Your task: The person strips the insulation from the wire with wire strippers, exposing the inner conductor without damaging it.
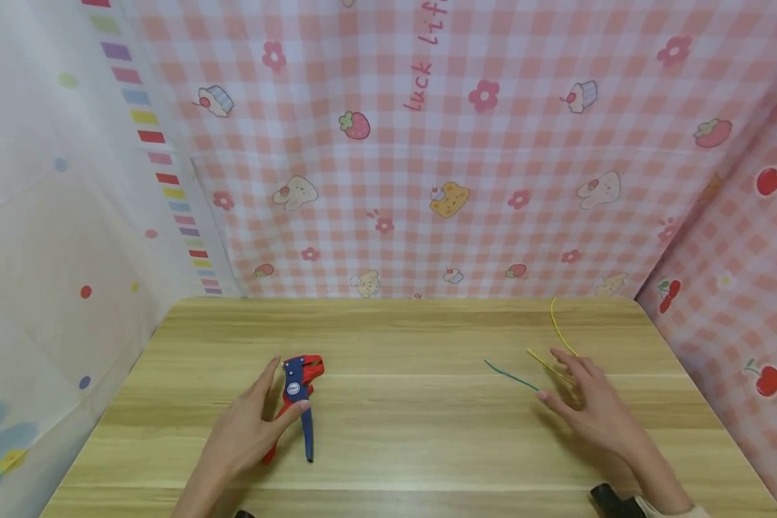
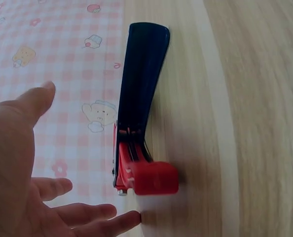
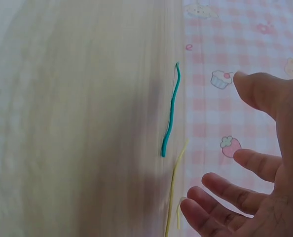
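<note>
A wire stripper [image 1: 294,389] with red and blue parts lies on the table at the left in the head view. Beside it is my left hand [image 1: 242,426], thumb and fingers spread apart over the handles. In the left wrist view the stripper's dark blue handle [image 2: 142,69] and red head [image 2: 155,178] appear past the fingers, which do not grip it. At the right, my right hand [image 1: 598,416] hovers with spread fingers by a green wire [image 1: 511,375] and yellow wire [image 1: 559,329]. The right wrist view shows that hand's palm with nothing held.
The wooden table [image 1: 401,432] has light and dark grain. Behind it hangs a pink checked cloth [image 1: 401,158] with cartoon prints, and similar cloth covers the right side. A white dotted cloth [image 1: 45,237] hangs at the left. A black wrist device [image 1: 615,501] shows at the right wrist.
</note>
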Demonstrator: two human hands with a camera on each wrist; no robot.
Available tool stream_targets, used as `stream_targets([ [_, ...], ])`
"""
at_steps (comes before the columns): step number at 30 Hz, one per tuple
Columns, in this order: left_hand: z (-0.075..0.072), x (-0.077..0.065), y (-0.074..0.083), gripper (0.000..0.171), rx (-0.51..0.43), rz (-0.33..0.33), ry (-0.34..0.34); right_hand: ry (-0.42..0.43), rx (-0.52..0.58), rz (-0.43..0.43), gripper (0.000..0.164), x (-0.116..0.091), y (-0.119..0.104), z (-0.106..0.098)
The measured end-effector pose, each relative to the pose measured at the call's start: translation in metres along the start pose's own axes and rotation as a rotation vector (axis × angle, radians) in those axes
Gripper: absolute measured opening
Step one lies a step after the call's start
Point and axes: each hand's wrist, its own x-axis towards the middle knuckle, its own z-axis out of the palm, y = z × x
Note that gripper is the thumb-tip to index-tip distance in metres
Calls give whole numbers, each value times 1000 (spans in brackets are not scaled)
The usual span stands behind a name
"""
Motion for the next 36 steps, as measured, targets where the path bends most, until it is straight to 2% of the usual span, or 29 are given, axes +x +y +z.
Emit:
stream_targets([
  [11, 5, 0, 3, 83, -74, -31, 134, 16, 19, -54, 65, 5, -9, 14],
  [14, 8, 1, 4, 76, -84, -24, 149, 11, 9, -72, 59, 7, -10, 17],
  [17, 10, 3, 5, 74, -94, -29, 130, 10, -17, -90, 52, 10, -11, 20],
  [20, 14, 5, 5, 80, -97, -54, 90, 9, -41, -92, 47, 14, -11, 23],
  [25, 18, 9, 5, 91, -79, -116, 4, -44, -59, -28, 40, 19, -14, 29],
  [31, 15, 14, 9, 79, -124, -190, -58, -76, -85, 66, 40, 23, -21, 38],
  [36, 12, 18, 11, 75, -110, -182, -69, -78, -91, 112, 33, 27, -24, 43],
])
